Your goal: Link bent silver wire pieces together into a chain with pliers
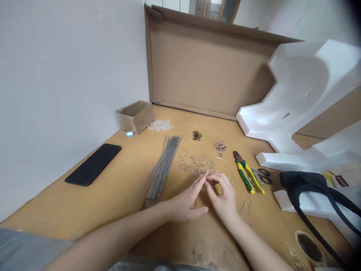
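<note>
My left hand (187, 199) has its fingers stretched forward and its thumb apart, with the fingertips meeting those of my right hand. My right hand (224, 195) is closed in a pinch at that spot; whatever is between the fingertips is too small to make out. A yellow piece (217, 188) shows in the gap of my right hand, mostly hidden. Just beyond my fingertips lies a loose tangle of bent silvery wire pieces (187, 162). Left of my hands rests a bundle of straight grey wires (163, 169).
Yellow-green pliers (245, 173) and scissors (263, 175) lie right. Farther back are black rings (197, 136), a wire coil (221, 145), clear beads (160, 124) and a small cardboard box (137, 116). A black phone (94, 165) lies left; white foam (299, 86) stands right.
</note>
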### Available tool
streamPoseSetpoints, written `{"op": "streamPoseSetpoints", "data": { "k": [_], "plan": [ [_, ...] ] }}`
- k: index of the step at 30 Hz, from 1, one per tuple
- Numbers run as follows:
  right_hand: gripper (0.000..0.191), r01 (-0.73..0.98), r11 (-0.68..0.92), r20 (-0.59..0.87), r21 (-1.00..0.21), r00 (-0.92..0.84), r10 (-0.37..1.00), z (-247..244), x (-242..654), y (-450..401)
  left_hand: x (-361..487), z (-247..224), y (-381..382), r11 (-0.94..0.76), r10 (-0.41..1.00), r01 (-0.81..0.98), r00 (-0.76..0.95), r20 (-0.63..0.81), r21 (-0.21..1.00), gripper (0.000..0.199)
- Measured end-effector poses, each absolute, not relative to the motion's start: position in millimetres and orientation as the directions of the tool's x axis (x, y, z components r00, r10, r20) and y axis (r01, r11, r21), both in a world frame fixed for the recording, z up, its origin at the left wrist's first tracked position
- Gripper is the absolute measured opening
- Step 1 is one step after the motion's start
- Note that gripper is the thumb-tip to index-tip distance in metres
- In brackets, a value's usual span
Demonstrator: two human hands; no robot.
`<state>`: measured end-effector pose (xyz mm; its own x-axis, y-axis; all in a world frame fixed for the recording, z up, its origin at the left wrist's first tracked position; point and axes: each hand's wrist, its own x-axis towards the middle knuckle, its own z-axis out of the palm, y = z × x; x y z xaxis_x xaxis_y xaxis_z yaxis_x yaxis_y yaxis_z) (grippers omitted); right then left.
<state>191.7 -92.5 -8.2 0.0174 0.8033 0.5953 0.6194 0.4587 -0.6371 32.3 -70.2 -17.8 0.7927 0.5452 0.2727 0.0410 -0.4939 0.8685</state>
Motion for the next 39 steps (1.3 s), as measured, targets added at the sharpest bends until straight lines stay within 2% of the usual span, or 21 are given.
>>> {"op": "streamPoseSetpoints", "data": {
  "k": [10, 20, 24, 28, 30, 35, 39],
  "plan": [
    [0.013, 0.687, 0.46, 0.61, -0.562, -0.031, 0.792, -3.2, 193.3, -95.9, 29.7, -11.0, -69.6, -0.424, 0.546, 0.009, 0.8, 0.248, 0.906, 0.087],
    [0.009, 0.654, 0.401, 0.549, -0.641, 0.027, 0.835, -3.2, 192.8, -95.3, 30.4, -13.1, -68.9, -0.398, 0.56, 0.002, 0.792, 0.242, 0.917, 0.083],
    [0.01, 0.589, 0.409, 0.519, -0.697, 0.021, 0.855, -3.5, 194.7, -91.3, 32.6, -15.5, -67.4, -0.314, 0.617, -0.07, 0.743, 0.26, 0.947, 0.074],
    [0.032, 0.499, 0.456, 0.511, -0.737, -0.03, 0.859, -5.3, 197.1, -90.8, 33.6, -14.7, -62.9, -0.186, 0.63, -0.253, 0.71, 0.313, 0.949, 0.071],
    [0.037, 0.441, 0.481, 0.519, -0.758, -0.039, 0.854, -5.9, 197.4, -92.2, 33.0, -13.0, -60.4, -0.138, 0.633, -0.338, 0.692, 0.346, 0.931, 0.069],
    [0.038, 0.225, 0.496, 0.522, -0.838, 0.069, 0.85, -6.5, 196.5, -94.1, 30.3, -6.2, -56.6, -0.07, 0.653, -0.447, 0.655, 0.379, 0.892, 0.061],
    [0.036, 0.212, 0.501, 0.525, -0.839, 0.074, 0.848, -4.4, 196.4, -94.0, 29.6, -4.5, -55.7, -0.057, 0.67, -0.47, 0.636, 0.383, 0.881, 0.059]
  ]
}}
